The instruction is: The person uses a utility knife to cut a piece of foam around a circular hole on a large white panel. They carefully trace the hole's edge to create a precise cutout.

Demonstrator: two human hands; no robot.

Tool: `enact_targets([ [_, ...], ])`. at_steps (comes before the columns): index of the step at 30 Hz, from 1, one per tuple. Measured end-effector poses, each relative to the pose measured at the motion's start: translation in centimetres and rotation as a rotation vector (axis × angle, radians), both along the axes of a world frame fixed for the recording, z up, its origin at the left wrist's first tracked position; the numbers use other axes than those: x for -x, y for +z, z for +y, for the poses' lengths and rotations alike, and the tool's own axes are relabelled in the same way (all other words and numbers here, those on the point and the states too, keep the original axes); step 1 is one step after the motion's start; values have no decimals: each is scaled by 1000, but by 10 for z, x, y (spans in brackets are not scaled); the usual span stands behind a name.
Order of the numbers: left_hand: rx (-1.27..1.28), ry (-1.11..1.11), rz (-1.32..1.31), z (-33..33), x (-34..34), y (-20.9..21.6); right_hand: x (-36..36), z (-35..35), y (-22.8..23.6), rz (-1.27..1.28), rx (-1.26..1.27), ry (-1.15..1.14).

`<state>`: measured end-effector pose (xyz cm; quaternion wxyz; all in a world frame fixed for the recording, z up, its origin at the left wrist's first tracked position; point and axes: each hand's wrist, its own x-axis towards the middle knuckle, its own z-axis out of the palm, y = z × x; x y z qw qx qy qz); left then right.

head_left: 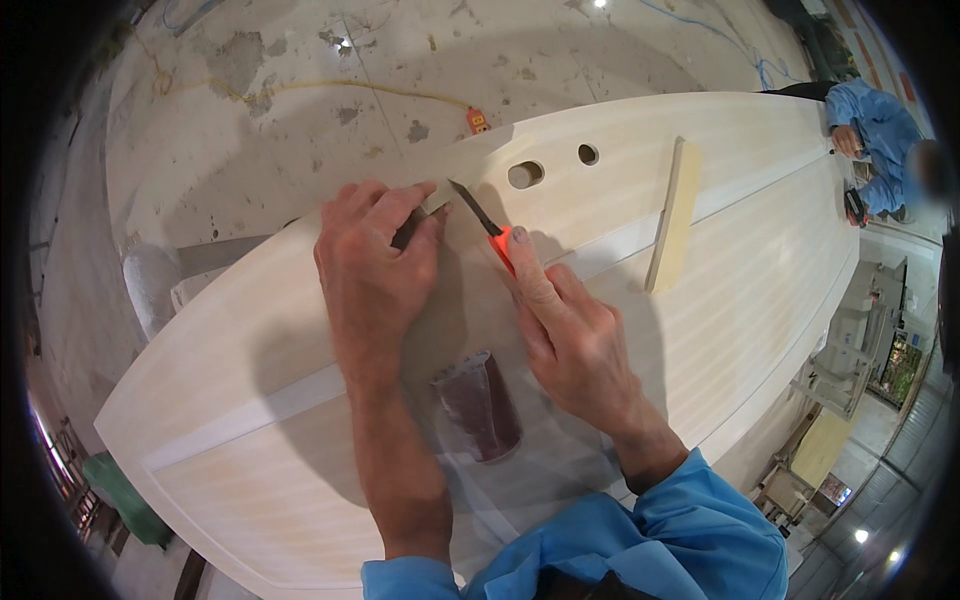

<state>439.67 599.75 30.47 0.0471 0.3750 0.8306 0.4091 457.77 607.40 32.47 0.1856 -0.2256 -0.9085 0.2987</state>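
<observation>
1. Right hand (575, 335) is closed round a craft knife (490, 230) with an orange handle, forefinger laid along its back; the thin dark blade points up toward eleven o'clock, its tip close to the left fingertips.
2. Left hand (372, 262) lies palm down on the pale wooden panel (250, 340), fingers curled and pressed together around something small and dark at the spot the blade aims for. I cannot tell what that is.
3. Where they work is near the panel's far edge, at about nine o'clock from two round holes (525, 175) bored through the wood.
4. From where I stand the job looks to be at the fine trimming stage: the panel is shaped, grooved along its length and smooth, the holes are cut clean. I judge that only touching up at this one spot is in hand; whether other spots need it, the view does not show.
5. Reddish folded sandpaper (478, 405) rests between the forearms at six o'clock of the hands, untouched.
6. At two o'clock a pale wooden strip (675, 215) lies across the panel, well apart.
7. Far off at two o'clock, another person in a blue jacket (872, 130) works at the panel's end.
</observation>
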Motion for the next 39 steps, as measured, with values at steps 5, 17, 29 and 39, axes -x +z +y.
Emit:
enact_targets([
  [5, 20, 49, -99, 1, 2, -2, -14, 0, -6, 76, 32, -39],
  [17, -405, -11, -961, -4, 2, 15, -30, -3, -21, 342, 587, -263],
  [29, -152, -135, -149, 16, -22, 2, -43, 10, -13, 664, 946, -484],
  [39, -126, 19, 71, 22, -17, -4, -46, 18, -11, 648, 975, -436],
])
